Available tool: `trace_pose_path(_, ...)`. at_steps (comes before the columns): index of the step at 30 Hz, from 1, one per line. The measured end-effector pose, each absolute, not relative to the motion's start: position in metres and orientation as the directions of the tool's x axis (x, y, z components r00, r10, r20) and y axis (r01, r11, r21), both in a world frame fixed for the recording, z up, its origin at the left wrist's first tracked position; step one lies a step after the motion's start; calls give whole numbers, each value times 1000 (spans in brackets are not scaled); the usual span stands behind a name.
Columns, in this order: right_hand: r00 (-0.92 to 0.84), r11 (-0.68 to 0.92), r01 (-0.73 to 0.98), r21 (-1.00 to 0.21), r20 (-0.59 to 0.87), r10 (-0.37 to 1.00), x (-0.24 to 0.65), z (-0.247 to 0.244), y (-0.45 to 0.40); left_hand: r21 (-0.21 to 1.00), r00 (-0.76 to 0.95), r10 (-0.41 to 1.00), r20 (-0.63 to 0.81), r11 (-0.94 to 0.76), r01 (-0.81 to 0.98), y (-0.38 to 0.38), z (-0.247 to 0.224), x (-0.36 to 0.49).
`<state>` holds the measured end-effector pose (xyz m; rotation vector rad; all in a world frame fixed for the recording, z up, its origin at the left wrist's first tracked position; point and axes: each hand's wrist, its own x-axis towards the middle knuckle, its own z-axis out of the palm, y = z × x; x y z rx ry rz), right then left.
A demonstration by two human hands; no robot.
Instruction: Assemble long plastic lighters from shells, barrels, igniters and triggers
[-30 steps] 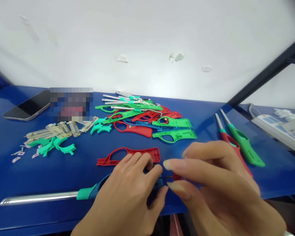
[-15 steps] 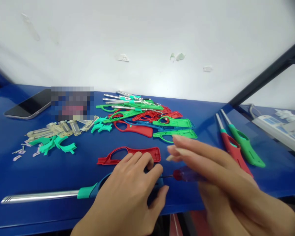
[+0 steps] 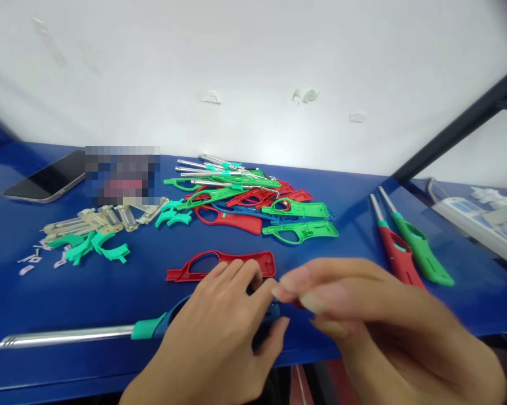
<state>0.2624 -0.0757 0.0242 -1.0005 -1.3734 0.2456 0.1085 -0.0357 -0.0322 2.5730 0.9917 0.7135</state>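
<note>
My left hand (image 3: 219, 332) is wrapped over the handle of a long-nosed gas lighter (image 3: 149, 329), which lies on the blue table with its metal tube pointing left. The lighter's body is blue with a teal collar, and most of it is under the hand. At its right end, my right hand (image 3: 384, 315) is closed around a screwdriver (image 3: 297, 304). Only a bit of the red front of its handle shows; fingers cover the rest. Just beyond my left hand lies a red half shell of a lighter handle (image 3: 259, 263), partly hidden by the knuckles.
A pile of green, red and blue shells (image 3: 299, 208) with metal tubes lies at the back. Left of it are teal triggers (image 3: 110, 247), clear fuel tanks (image 3: 73, 223) and a phone (image 3: 46, 179). Two lighters (image 3: 420, 247) lie at right, near a white device (image 3: 481, 225).
My right hand has turned, its fingers curling down over the screwdriver handle, which now hardly shows. My left hand stays on the lighter.
</note>
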Motion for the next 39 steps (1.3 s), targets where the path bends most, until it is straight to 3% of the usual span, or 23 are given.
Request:
trace_pose_path(6, 73, 588, 549, -594, 735, 674, 275, 18, -78, 429, 665, 689, 289, -714, 554, -36, -15, 106)
trace_pose_path(12, 142, 516, 491, -702, 649, 747, 276, 15, -76, 441, 662, 684, 307, -719, 538, -36, -21, 105)
trace_pose_path(16, 167, 601, 473, -645, 735, 657, 276, 14, -69, 433, 677, 674, 295, -726, 534, -36, -20, 105)
trace_pose_path(21, 112, 506, 506, -699, 634, 765, 274, 20, -77, 424, 673, 689, 267, -712, 560, -36, -17, 106)
trace_pose_path(24, 215, 550, 397, -735, 657, 723, 268, 19, -80, 410, 684, 684, 254, -717, 564, -35, -18, 107)
trace_pose_path(29, 207, 492, 539, -684, 673, 710, 257, 24, -82, 399, 677, 673, 298, -732, 553, -35, -21, 107)
trace_pose_path(32, 261, 449, 490, -747, 617, 743, 255, 25, -83, 405, 665, 693, 280, -713, 572, -35, -19, 108)
trace_pose_path(35, 241, 528, 395, -752, 639, 730, 257, 19, -81, 403, 682, 690, 244, -711, 576, -34, -15, 109)
trace_pose_path(39, 259, 500, 464, -732, 651, 713, 263, 16, -82, 396, 693, 679, 243, -722, 568, -33, -13, 109)
